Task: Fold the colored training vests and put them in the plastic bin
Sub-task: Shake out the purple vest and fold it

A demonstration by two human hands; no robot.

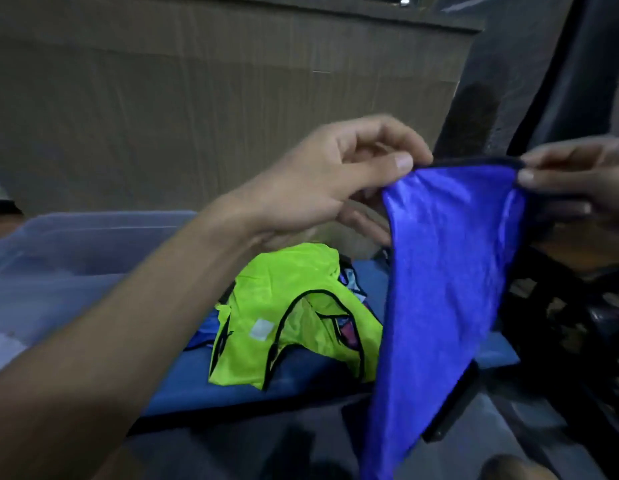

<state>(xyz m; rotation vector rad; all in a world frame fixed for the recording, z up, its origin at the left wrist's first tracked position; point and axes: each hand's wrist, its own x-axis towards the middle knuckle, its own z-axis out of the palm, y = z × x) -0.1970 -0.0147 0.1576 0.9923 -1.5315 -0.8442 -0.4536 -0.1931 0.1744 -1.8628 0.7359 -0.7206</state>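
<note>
A: While both hands hold it in the air, where exactly does the blue vest (439, 271) sit?

B: It hangs over the right end of the blue surface (301, 386). The left hand (332, 181) pinches one end of the dark-trimmed top edge between thumb and fingers; the right hand (578, 181) pinches the other end, close to the right border of the view. The rest droops in a long narrow fall past the surface's front edge.

A: And the others?

B: A yellow-green vest (287, 317) lies crumpled and unfolded near the middle of the surface, with scraps of other cloth under its far side. The plastic bin (76, 244) stands at the left end — translucent, its contents too blurred to make out.

A: What could spoil this?

B: The fabric looks slick and thin, so I judge a light pinch may let a corner slide out, and the vest would drop past the front edge. The hanging tail is bunched too — laid down like that, it folds crooked. And lowering it may drag it onto the yellow-green vest, tangling the two.
</note>
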